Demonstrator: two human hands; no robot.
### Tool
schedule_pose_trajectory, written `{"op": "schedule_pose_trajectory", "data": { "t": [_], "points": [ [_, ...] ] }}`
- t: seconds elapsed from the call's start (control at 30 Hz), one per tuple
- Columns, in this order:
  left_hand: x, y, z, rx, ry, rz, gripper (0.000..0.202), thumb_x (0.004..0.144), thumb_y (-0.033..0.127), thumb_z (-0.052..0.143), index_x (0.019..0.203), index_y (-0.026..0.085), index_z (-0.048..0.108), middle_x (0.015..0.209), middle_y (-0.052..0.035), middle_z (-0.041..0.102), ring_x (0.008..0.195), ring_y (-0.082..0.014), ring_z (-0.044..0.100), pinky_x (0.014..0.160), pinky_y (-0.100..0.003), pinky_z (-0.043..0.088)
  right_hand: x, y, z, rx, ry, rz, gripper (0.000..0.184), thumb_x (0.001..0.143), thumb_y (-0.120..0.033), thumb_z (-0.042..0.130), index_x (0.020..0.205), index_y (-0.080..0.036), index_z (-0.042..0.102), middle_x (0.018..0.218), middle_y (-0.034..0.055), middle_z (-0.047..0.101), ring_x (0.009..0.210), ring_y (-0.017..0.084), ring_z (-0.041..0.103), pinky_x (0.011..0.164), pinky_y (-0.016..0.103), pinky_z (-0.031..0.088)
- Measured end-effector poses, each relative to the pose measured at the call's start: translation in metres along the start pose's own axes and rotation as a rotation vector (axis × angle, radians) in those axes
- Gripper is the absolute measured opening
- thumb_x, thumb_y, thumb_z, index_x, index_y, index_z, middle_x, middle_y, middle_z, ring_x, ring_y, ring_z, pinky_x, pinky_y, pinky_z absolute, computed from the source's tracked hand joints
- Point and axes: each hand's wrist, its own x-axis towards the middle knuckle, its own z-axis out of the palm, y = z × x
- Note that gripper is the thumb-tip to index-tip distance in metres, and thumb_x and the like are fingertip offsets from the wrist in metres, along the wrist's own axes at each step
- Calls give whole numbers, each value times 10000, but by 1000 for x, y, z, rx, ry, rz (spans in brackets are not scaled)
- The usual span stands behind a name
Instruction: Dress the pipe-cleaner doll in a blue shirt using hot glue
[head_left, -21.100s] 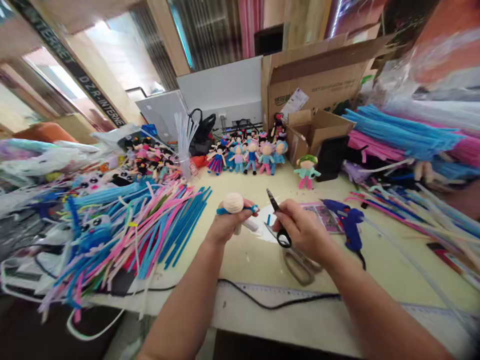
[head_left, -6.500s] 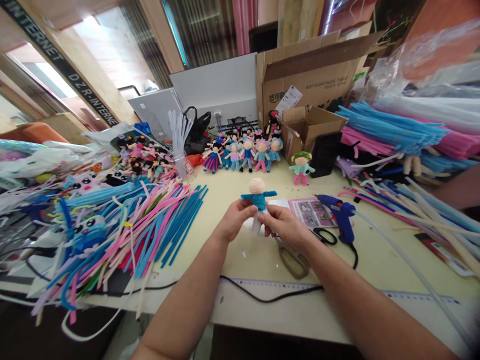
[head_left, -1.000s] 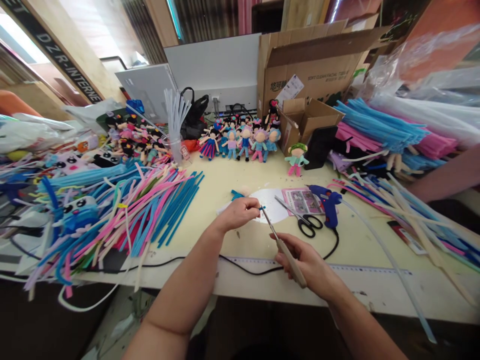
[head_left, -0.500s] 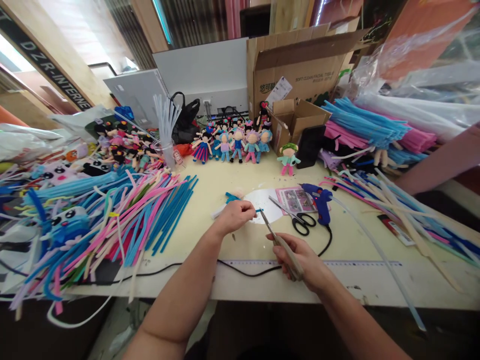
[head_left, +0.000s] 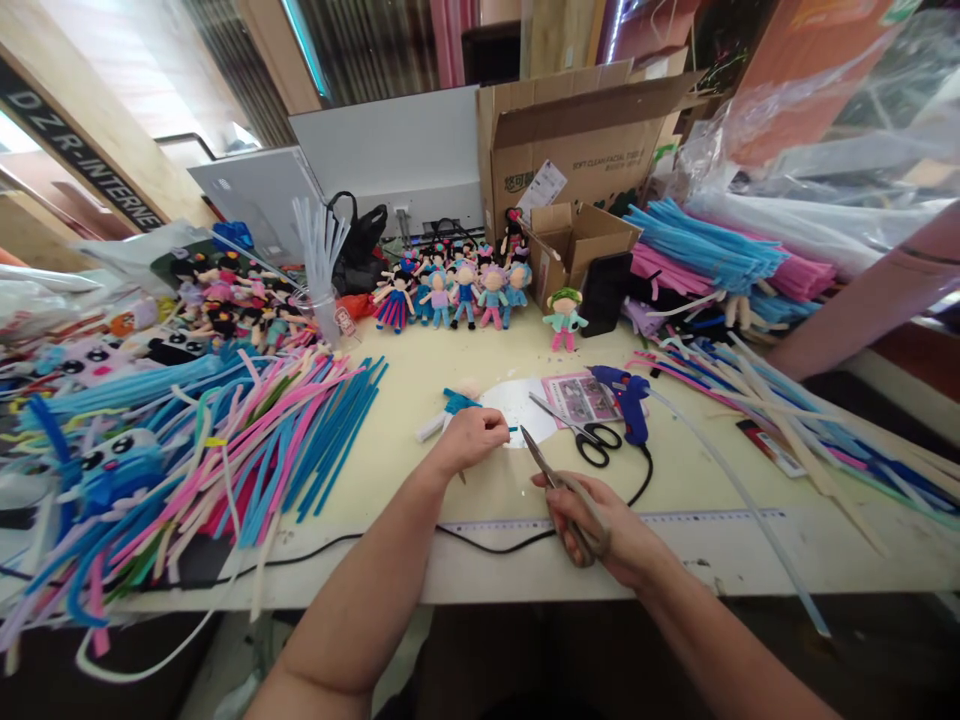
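My left hand (head_left: 477, 438) is closed in a pinch over the white round sheet (head_left: 517, 405). From its fingertips pokes the short end of a dark teal pipe cleaner (head_left: 513, 430); the rest is hidden by the fingers. My right hand (head_left: 581, 520) grips a pair of scissors (head_left: 541, 460) with tan handles. Their blades point up and left, with the tip just right of the teal end and apart from it. Beyond my left hand lie more teal pieces (head_left: 459, 400) beside a white stick (head_left: 430, 429).
Black-handled scissors (head_left: 598, 443) and a blue glue gun (head_left: 632, 402) lie right of the sheet, its cable crossing the front. Pipe cleaners heap at left (head_left: 247, 430) and right (head_left: 810, 430). Small dolls (head_left: 465, 295) stand at the back; a ruler (head_left: 712, 517) runs along the front.
The scissors have drawn back from the teal pipe cleaner, whose end was at the blades before. Less of it now shows past my left fingertips. The whole view has shifted slightly.
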Motion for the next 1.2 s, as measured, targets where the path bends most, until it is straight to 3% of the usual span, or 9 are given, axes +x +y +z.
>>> {"op": "schedule_pose_trajectory", "data": {
  "t": [0.2, 0.33, 0.4, 0.5, 0.63, 0.8, 1.2],
  "points": [
    [-1, -7, -8, -92, 76, 3, 207, 710, 291, 489, 619, 167, 626, 615, 11, 599, 623, -130, 521, 581, -239, 353, -8, 1, 0, 130, -133, -14, 474, 807, -382, 637, 1190, -143, 492, 647, -39, 549, 475, 99, 480, 421, 233, 392],
    [-7, -25, -40, -36, 342, -6, 215, 730, 297, 482, 653, 172, 639, 697, -2, 632, 684, -138, 538, 627, -241, 375, -7, 4, -4, 159, -161, 54, 501, 805, -338, 653, 1240, -168, 472, 743, 8, 599, 632, 150, 566, 507, 269, 445],
    [-10, -35, -56, 32, 396, -76, 217, 727, 292, 480, 657, 173, 647, 731, -11, 645, 706, -145, 542, 635, -244, 381, -6, 5, -5, 164, -162, 82, 507, 795, -342, 669, 1236, -177, 482, 783, 25, 610, 684, 164, 583, 543, 282, 460],
    [-12, -43, -65, 117, 234, -128, 222, 728, 283, 481, 656, 174, 660, 676, 0, 626, 662, -143, 526, 597, -240, 371, -4, 5, -5, 170, -163, 120, 488, 791, -346, 677, 1222, -193, 505, 810, 30, 609, 711, 167, 582, 575, 287, 464],
    [-8, -40, -55, 203, 61, -77, 215, 739, 254, 492, 654, 180, 675, 702, 1, 624, 670, -140, 535, 612, -232, 379, -2, 5, -3, 186, -167, 127, 476, 788, -354, 679, 1216, -220, 521, 850, 32, 598, 748, 177, 571, 603, 303, 470],
    [-5, -31, -38, 233, 76, -10, 211, 769, 233, 506, 693, 186, 697, 927, -27, 629, 795, -142, 566, 744, -235, 423, -2, 5, -3, 247, -181, 116, 498, 773, -372, 691, 1222, -231, 526, 871, 33, 583, 787, 194, 573, 705, 370, 488],
    [-15, -11, -34, 195, 145, 107, 234, 831, 194, 486, 711, 171, 686, 1030, -45, 550, 835, -131, 555, 819, -272, 448, 1, 8, -9, 228, -261, 91, 493, 810, -441, 651, 1234, -228, 517, 832, 21, 565, 728, 179, 572, 668, 344, 466]
  ]
}}
